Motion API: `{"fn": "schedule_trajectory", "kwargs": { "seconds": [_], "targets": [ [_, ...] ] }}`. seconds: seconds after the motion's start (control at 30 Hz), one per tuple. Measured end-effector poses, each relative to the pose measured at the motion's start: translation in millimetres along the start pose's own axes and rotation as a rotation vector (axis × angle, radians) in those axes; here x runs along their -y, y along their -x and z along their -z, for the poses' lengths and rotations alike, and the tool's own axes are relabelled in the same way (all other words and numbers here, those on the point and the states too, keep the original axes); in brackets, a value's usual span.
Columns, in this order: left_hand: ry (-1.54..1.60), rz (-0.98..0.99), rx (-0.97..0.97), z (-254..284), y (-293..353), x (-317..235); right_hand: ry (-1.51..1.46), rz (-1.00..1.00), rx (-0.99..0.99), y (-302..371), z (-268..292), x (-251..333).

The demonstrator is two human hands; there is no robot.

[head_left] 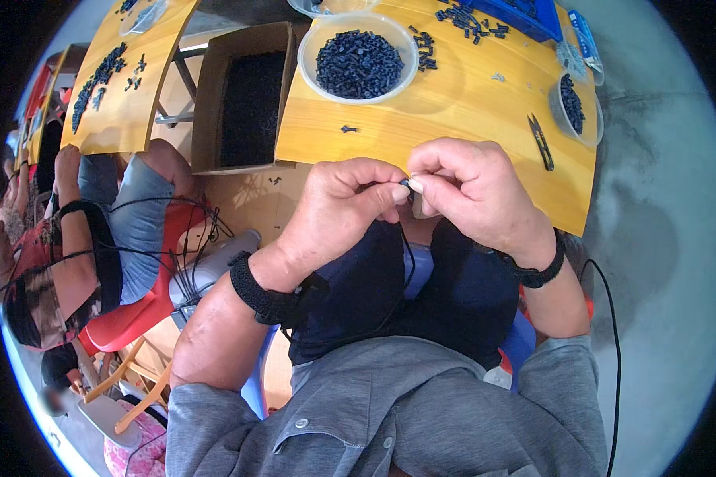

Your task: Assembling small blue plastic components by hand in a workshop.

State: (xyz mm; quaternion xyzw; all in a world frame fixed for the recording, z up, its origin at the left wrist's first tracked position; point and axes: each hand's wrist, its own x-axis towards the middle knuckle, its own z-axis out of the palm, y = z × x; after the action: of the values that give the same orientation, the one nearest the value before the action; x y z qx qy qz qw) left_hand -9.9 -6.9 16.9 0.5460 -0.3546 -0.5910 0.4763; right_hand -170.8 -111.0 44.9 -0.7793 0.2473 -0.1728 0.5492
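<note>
Over my lap, just off the near table edge, my left hand [358, 191] and my right hand [461, 179] meet fingertip to fingertip. Both are closed in a pinch on a small dark piece [406, 184], mostly hidden by the thumbs and fingers. Its colour resembles the small dark plastic parts [358, 62] heaped in a round clear tub [304, 73] beyond my hands. One loose dark part [349, 129] lies on the yellow table [453, 111] ahead of my left hand. Thread snips [541, 143] rest on the table to the right of my right hand.
Several dark parts [473, 20] lie scattered near a blue bin [525, 16] at the back. A smaller clear tub [593, 127] stands by the right edge. Left of the table is a cardboard box [207, 119]. Another person [79, 262] sits at a second table [127, 107].
</note>
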Motion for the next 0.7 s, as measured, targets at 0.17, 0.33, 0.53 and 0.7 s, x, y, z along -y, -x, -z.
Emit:
{"fn": "schedule_trajectory", "kwargs": {
  "seconds": [0.17, 0.33, 0.53, 0.7],
  "targets": [
    [0.036, -0.030, -0.033, -1, 0, 1, -0.046, -0.058, -0.034, 2, -2, 4],
    [0.022, 0.005, 0.016, 0, 2, -4, -0.003, 0.071, -0.128, 11, -9, 1],
    [0.096, -0.030, 0.029, -1, 4, -1, 0.060, 0.249, -0.173, 12, -12, -2],
    [0.057, -0.009, 0.043, -2, 5, -2, 0.114, 0.293, -0.072, 11, -5, -2]
  ]
}}
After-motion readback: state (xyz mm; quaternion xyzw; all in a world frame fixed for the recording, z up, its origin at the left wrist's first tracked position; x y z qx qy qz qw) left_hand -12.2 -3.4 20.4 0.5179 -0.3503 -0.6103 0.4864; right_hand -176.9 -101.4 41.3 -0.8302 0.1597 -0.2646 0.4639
